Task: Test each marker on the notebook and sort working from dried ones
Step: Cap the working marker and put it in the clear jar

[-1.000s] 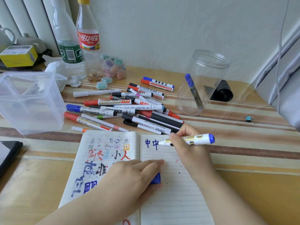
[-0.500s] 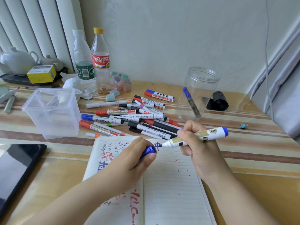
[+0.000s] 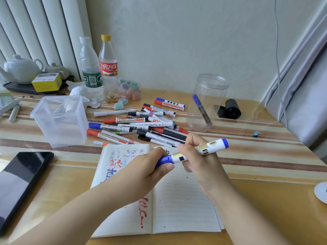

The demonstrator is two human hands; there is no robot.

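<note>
Right hand [image 3: 200,161]: we grip the white barrel of the blue marker [image 3: 201,150], tilted above the notebook [image 3: 178,200].
Left hand [image 3: 150,167]: we pinch the blue cap [image 3: 163,160], seated on the marker's tip.
Notebook: open on the counter [image 3: 265,200], left page scribbled.
Marker pile [image 3: 141,124]: just beyond the notebook.
Round clear jar [image 3: 207,101]: right of the pile, one blue marker inside.
Square container [image 3: 60,121]: left of the pile.

marker pile [image 3: 141,123] blocks jar [image 3: 207,103] (right side open)
</note>
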